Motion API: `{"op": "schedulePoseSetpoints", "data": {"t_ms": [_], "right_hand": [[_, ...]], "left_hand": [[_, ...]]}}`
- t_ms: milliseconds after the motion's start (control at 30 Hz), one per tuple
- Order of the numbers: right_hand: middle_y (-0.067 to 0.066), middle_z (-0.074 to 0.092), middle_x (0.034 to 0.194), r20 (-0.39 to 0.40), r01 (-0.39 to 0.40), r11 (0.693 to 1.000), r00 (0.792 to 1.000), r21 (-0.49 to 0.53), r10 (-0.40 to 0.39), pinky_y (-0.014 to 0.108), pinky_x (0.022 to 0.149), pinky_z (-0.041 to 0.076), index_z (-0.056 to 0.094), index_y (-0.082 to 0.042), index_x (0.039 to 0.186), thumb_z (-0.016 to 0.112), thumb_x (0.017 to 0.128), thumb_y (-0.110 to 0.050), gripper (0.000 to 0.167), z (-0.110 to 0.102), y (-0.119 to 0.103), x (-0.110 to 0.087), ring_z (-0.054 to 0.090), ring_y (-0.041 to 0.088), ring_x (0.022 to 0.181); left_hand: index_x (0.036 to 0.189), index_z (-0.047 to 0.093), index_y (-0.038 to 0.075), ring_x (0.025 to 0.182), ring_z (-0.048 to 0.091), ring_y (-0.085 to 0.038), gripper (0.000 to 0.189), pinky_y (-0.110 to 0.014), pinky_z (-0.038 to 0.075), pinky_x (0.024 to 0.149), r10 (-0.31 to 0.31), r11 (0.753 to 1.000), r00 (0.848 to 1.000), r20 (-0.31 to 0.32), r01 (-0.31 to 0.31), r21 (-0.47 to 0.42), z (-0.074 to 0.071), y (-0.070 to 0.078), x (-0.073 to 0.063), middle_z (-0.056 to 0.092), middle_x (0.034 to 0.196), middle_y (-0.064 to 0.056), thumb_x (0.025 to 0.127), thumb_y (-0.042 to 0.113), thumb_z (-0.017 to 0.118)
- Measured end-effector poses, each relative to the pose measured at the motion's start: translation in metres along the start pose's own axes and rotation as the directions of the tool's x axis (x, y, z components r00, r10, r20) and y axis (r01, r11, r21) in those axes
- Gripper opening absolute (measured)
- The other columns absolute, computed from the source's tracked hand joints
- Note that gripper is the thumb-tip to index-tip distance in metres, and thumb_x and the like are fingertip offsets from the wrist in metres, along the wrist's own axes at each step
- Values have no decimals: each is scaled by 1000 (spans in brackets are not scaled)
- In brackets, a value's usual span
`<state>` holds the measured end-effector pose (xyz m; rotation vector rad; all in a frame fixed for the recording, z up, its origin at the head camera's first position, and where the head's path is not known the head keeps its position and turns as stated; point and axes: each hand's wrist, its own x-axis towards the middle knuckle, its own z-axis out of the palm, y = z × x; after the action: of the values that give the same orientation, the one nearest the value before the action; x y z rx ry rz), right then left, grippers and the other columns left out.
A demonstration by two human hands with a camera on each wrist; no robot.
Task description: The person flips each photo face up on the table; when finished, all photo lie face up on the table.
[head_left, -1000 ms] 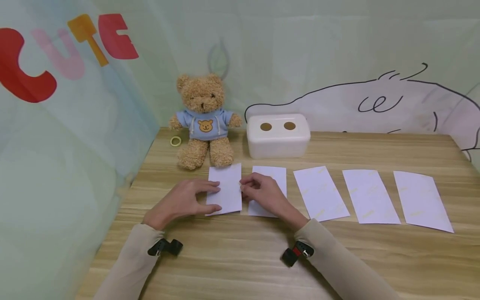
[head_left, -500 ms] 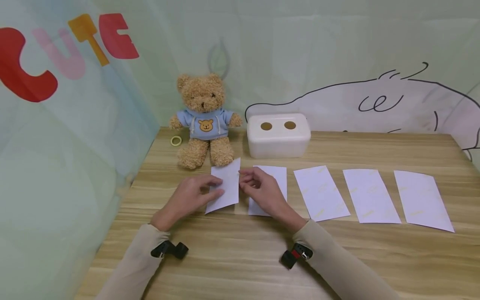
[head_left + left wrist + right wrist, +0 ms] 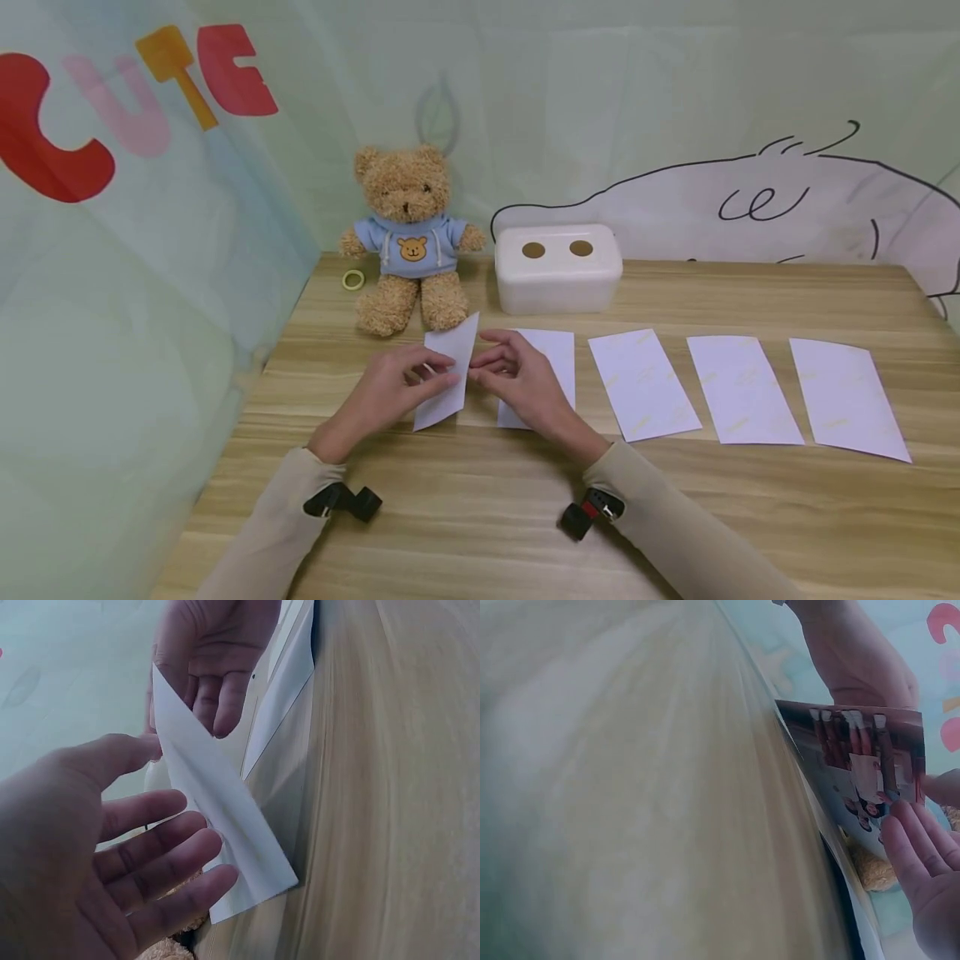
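A photo print [image 3: 448,400] stands tilted off the wooden table, white back towards my left hand. In the right wrist view the printed face of the photo [image 3: 866,761] shows reddish shapes. My right hand [image 3: 528,379] pinches its right edge between thumb and fingers; the exact contact is partly hidden. My left hand [image 3: 386,387] lies against the white back, and in the left wrist view the fingers of the left hand [image 3: 127,847] are spread and relaxed along it. A second white-backed print [image 3: 555,358] lies partly beneath my right hand.
Three more white-backed prints [image 3: 645,385] lie in a row to the right. Behind are a teddy bear [image 3: 412,242] in a blue hoodie, a white box [image 3: 558,283] with two round holes, and a small yellowish ring [image 3: 353,280].
The photo's right edge has risen from the table, turning the print steeply on its left side. My left hand has shifted right, and my right hand has moved slightly left with the edge.
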<state>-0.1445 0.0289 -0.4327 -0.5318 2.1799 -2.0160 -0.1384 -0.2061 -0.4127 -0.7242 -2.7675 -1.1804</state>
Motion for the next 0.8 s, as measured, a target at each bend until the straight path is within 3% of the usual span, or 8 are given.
{"op": "schedulePoseSetpoints", "data": {"t_ms": [433, 800], "right_hand": [[18, 72, 127, 86, -24, 998, 996, 52, 20, 34, 92, 59, 59, 5, 142, 77, 98, -7, 49, 4, 3, -3, 73, 28, 113], [21, 68, 133, 128, 22, 996, 991, 86, -33, 36, 95, 59, 55, 7, 146, 77, 98, -5, 54, 8, 2, -6, 72, 32, 116]], "left_hand": [[117, 80, 7, 90, 71, -15, 23, -34, 60, 78, -56, 994, 998, 23, 58, -87, 0, 4, 0, 76, 108, -3, 100, 23, 77], [122, 75, 4, 86, 72, -17, 33, -32, 60, 66, -182, 965, 982, 55, 189, -181, -3, 8, -1, 77, 98, -3, 100, 28, 76]]}}
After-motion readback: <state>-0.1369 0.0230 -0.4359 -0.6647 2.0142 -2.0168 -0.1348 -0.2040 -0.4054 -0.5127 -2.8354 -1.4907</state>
